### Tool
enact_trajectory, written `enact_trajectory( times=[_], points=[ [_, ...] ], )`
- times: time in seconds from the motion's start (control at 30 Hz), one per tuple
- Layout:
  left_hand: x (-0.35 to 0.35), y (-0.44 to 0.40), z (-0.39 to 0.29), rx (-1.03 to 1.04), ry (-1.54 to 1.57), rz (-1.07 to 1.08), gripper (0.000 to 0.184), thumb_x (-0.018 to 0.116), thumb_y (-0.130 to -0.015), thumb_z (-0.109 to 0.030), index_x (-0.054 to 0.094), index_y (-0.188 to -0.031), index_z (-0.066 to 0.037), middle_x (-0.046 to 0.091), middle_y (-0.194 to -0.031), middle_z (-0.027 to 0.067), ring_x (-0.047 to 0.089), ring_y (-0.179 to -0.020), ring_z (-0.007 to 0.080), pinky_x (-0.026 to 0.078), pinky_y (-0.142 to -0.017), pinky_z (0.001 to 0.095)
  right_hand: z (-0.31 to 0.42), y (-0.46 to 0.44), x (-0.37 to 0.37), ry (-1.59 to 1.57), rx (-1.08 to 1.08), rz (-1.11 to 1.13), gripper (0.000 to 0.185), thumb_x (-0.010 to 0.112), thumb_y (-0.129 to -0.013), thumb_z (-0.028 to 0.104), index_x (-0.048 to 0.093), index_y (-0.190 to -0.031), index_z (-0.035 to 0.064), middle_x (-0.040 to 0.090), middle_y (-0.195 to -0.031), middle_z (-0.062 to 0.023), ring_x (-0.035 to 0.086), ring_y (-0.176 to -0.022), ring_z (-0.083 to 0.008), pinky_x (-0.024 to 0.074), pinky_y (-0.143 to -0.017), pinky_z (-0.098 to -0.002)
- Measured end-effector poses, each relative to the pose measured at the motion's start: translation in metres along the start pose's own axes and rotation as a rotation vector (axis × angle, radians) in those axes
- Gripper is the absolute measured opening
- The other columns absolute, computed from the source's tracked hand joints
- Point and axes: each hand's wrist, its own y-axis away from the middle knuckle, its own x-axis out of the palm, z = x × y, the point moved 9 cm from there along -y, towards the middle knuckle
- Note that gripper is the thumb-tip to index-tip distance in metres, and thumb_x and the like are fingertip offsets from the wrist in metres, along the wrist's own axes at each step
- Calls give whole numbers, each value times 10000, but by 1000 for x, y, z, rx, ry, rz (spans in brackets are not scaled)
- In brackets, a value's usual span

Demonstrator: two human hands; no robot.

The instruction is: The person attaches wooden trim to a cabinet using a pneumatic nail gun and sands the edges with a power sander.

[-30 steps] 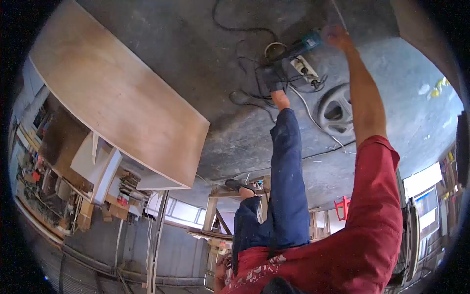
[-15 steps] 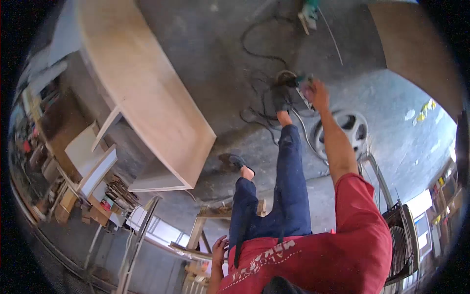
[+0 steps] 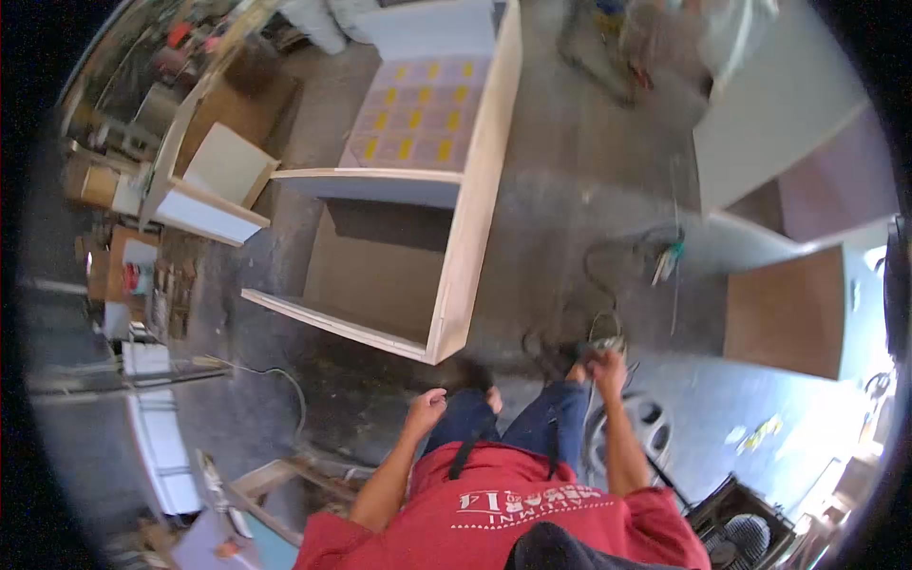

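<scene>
My right hand (image 3: 605, 369) is closed around a blurred power tool (image 3: 606, 340), low beside my right foot; its exact kind cannot be made out. A dark cord (image 3: 541, 353) lies in loops on the floor by it. My left hand (image 3: 427, 408) hangs in front of my left thigh with its fingers curled in and nothing visible in them. Ahead of that hand, the near corner of a large open wooden cabinet frame (image 3: 475, 247) rests on the floor, its divider (image 3: 370, 175) running across.
A wheel rim (image 3: 654, 418) lies right of my feet. Further ahead is a green tool (image 3: 668, 261) on the floor. Cabinet panels (image 3: 787, 312) stand at right, a fan (image 3: 741, 541) at lower right. A blurred figure, apparently a person (image 3: 665, 43), is at the top.
My view has swung up and to the left, so the cabinet's open inside now shows. My left hand has come forward from my hip. The tool stays at my right hand.
</scene>
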Motion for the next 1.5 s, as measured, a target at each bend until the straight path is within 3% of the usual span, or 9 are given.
enact_trajectory(
  times=[0.27,0.47,0.67,0.77,1.03,1.1,1.23,1.43,1.5],
  points=[
    [39,18,-133,436,-65,324,865,819,-721,-251,415,-1459,-50,503,-1417,212,590,-1196,282,488,-995,393,283,146,-113,-208,-387,174,348,846,-644,90,609,-890,21,605,-826,-107,619,-776,-251,495,-698,-353],
    [42,78,-217,807,416,465,755,848,-710,-247,525,-1369,-74,604,-1307,151,613,-1135,230,483,-989,371,428,238,-199,-218,-653,241,246,784,-744,100,632,-924,30,601,-877,-134,661,-780,-316,514,-679,-372],
    [-33,170,-300,833,581,307,477,833,-754,-240,644,-1132,-18,690,-1013,82,667,-944,231,524,-849,365,445,270,-270,-787,-723,42,334,774,-836,177,624,-1074,-1,635,-889,-52,612,-769,-136,491,-701,-279],
    [-10,198,-283,540,777,691,497,823,-773,-327,615,-1095,-10,675,-925,110,674,-820,226,543,-749,354,376,262,-256,-899,-517,24,353,697,-923,238,609,-1147,-21,645,-924,-38,610,-824,-109,491,-757,-263],
    [6,313,-259,357,927,991,765,680,-762,-669,520,-1177,-46,660,-842,148,672,-660,259,562,-598,342,337,359,-116,-1061,-352,1040,852,720,-797,598,507,-1340,-22,586,-1291,-150,617,-1104,-207,497,-911,-312],
    [8,336,-248,228,945,1153,657,625,-837,-644,597,-1072,-31,663,-884,143,679,-716,228,570,-644,343,362,365,-140,-1168,-457,881,950,750,-711,656,516,-1325,-30,562,-1335,-170,588,-1178,-240,489,-966,-371],
    [-12,349,-230,174,952,1123,651,609,-862,-642,604,-1099,-35,668,-915,129,675,-749,215,561,-681,333,369,397,-135,-1188,-334,787,882,726,-721,649,549,-1238,-43,602,-1244,-202,583,-1175,-308,481,-979,-432],
    [-121,331,-149,769,469,459,533,716,-876,-401,619,-1254,-38,706,-1072,117,670,-882,186,527,-780,342,408,404,-107,-1369,-340,264,469,657,-898,437,568,-1024,-7,660,-951,-135,635,-776,-226,525,-720,-356],
    [-160,324,-108,679,407,324,467,717,-869,-360,654,-1183,-21,719,-1044,140,686,-876,206,528,-786,361,432,408,-90,-1442,-240,141,389,673,-907,359,550,-1036,14,654,-874,-126,644,-744,-220,533,-661,-342]
  ],
)
